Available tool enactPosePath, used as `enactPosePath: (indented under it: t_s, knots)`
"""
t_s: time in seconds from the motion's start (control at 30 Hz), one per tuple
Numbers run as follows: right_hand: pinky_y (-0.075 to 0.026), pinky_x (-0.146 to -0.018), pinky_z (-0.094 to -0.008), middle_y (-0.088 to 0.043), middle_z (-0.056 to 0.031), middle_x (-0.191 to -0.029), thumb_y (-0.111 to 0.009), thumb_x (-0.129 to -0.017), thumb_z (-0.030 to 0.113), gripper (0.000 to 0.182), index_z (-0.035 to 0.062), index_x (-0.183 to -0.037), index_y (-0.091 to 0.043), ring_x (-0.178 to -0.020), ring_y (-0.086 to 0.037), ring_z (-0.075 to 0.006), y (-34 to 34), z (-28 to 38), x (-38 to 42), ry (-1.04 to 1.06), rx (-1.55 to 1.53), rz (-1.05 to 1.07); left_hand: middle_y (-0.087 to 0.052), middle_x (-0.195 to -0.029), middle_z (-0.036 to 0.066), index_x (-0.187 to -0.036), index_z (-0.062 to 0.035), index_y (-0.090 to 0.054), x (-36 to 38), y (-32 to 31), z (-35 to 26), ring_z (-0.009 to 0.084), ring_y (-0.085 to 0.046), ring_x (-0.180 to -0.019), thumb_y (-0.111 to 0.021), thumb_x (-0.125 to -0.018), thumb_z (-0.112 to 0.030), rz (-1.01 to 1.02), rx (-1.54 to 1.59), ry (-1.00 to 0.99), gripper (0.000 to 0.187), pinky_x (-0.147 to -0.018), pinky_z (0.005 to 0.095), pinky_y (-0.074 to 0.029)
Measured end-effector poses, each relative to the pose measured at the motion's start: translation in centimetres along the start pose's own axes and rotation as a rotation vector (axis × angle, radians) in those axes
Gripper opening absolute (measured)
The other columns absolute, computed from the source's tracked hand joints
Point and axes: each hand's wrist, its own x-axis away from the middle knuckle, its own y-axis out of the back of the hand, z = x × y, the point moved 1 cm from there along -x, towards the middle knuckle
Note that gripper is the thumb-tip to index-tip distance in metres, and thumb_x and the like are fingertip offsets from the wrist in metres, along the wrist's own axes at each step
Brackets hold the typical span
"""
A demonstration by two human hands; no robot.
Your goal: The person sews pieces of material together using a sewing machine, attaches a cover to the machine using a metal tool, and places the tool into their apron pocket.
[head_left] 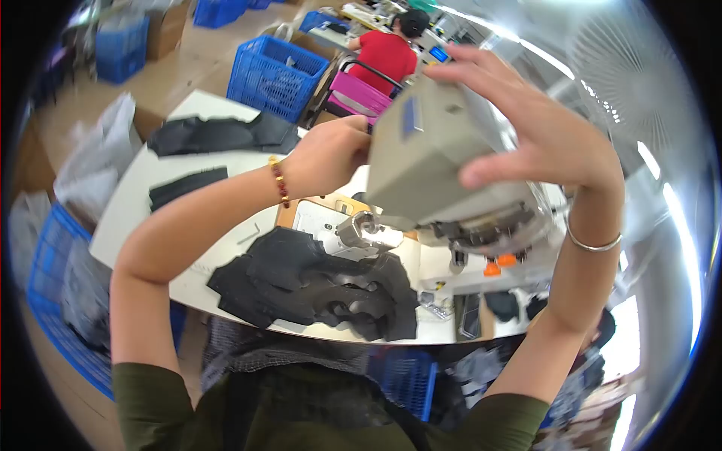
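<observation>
A pale grey-beige sewing machine head (421,150) fills the middle of the view, its metal presser and needle area (365,233) low at its left end. My left hand (327,156), with a red beaded bracelet at the wrist, is closed beside the machine's left end; its fingertips are partly hidden, so what they hold does not show. My right hand (538,124) reaches over the machine's top from the right. Its thumb and fingers are spread apart, the thumb overlapping the machine's side. Black fabric pieces (316,282) lie stacked on the white table (124,214) in front of the needle area.
More black pieces (222,135) lie at the table's far left, near a hex key (250,234). A phone (468,316) lies at the front right. Blue crates (274,79) stand beyond and beside the table. A person in red (383,56) sits farther back.
</observation>
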Motion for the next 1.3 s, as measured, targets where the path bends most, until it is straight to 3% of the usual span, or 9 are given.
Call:
enactPosePath:
  t_s: [0.1,0.17,0.23,0.3,0.43,0.57,0.63,0.9,1.3]
  knots:
    - [-0.042,-0.102,-0.0463,-0.051,-0.0183,-0.136,-0.078,-0.075,0.037,0.06,0.014,-0.128,-0.061,-0.124,-0.05,-0.0376,-0.7,4.8,2.6,0.059,0.203,-0.514,-0.061,-0.088,0.014,-0.092,-0.0015,-0.07,-0.2,-0.3,0.1,0.0343,-0.061,-0.087,-0.063,-0.078,0.006,-0.016,0.028,-0.049,0.017,-0.077,0.0406,-0.051]
    - [-0.049,-0.09,-0.0394,-0.062,-0.0142,-0.12,-0.077,-0.073,0.027,0.039,0.0085,-0.107,-0.069,-0.11,-0.059,-0.0321,-3.4,10.3,6.1,-0.017,-0.026,-0.671,-0.062,-0.09,0.014,-0.094,-0.0001,-0.069,-0.4,0.2,-0.3,0.0333,-0.063,-0.086,-0.064,-0.077,0.007,0.083,0.044,0.093,0.019,-0.076,0.0387,-0.052]
    - [-0.052,-0.073,-0.0337,-0.065,-0.0086,-0.098,-0.072,-0.078,0.018,0.016,0.0057,-0.087,-0.069,-0.092,-0.063,-0.0273,-9.5,13.3,7.3,0.295,-0.296,-0.711,-0.065,-0.095,0.015,-0.095,0.0016,-0.068,-0.4,0.3,-1.1,0.0325,-0.064,-0.088,-0.066,-0.078,0.005,0.098,0.048,0.041,0.018,-0.077,0.0373,-0.052]
    - [-0.052,-0.066,-0.0401,-0.065,-0.0112,-0.091,-0.059,-0.086,0.015,0.012,0.0043,-0.087,-0.063,-0.083,-0.065,-0.0292,-16.7,14.1,5.1,0.225,-0.623,-0.403,-0.066,-0.097,0.015,-0.096,0.0019,-0.068,-0.3,0.4,-1.7,0.0321,-0.065,-0.089,-0.067,-0.077,0.004,0.107,0.009,0.018,0.018,-0.077,0.0365,-0.052]
    - [-0.051,-0.072,-0.0325,-0.065,-0.0065,-0.095,-0.058,-0.097,0.016,0.019,0.0071,-0.113,-0.06,-0.076,-0.062,-0.018,-29.0,11.6,-1.2,-0.406,-1.552,-0.601,-0.069,-0.1,0.015,-0.099,0.0004,-0.068,0.2,0.9,0.0,0.0313,-0.066,-0.091,-0.071,-0.076,-0.002,0.198,-0.239,-0.109,0.023,-0.079,0.037,-0.052]
    - [-0.049,-0.074,-0.0326,-0.061,-0.0064,-0.105,-0.059,-0.097,0.015,0.026,0.0071,-0.122,-0.056,-0.079,-0.059,-0.017,-30.8,10.7,-4.8,-0.155,-2.298,-1.014,-0.07,-0.093,0.011,-0.097,-0.0051,-0.07,0.9,1.6,0.1,0.0289,-0.066,-0.09,-0.075,-0.074,-0.005,0.261,-0.551,-0.185,0.024,-0.081,0.0393,-0.051]
    - [-0.047,-0.074,-0.032,-0.058,-0.0082,-0.112,-0.062,-0.094,0.014,0.033,0.0053,-0.124,-0.053,-0.081,-0.058,-0.0191,-30.3,10.4,-5.5,0.361,-2.482,-1.168,-0.07,-0.09,0.009,-0.097,-0.0066,-0.071,0.9,1.7,1.7,0.0267,-0.066,-0.088,-0.078,-0.072,-0.008,0.253,-0.579,-0.219,0.026,-0.078,0.0383,-0.052]
    - [-0.04,-0.071,-0.0316,-0.053,-0.0004,-0.086,-0.071,-0.087,0.017,0.028,0.0058,-0.109,-0.058,-0.076,-0.048,-0.0137,-31.5,8.8,-7.5,0.427,-2.437,-1.204,-0.07,-0.092,0.009,-0.098,-0.0056,-0.071,1.9,2.6,2.9,0.0256,-0.067,-0.087,-0.075,-0.077,-0.009,0.315,-0.6,-0.138,0.021,-0.075,0.0374,-0.053]
    - [-0.043,-0.088,-0.0322,-0.062,-0.0046,-0.117,-0.061,-0.092,0.011,0.027,0.0077,-0.118,-0.058,-0.105,-0.055,-0.0149,-32.8,9.0,-13.9,0.101,-2.585,-1.609,-0.071,-0.096,0.014,-0.097,-0.0038,-0.071,4.9,5.7,13.0,0.0321,-0.066,-0.092,-0.067,-0.082,-0.006,0.356,-0.663,-0.144,0.015,-0.08,0.0419,-0.054]
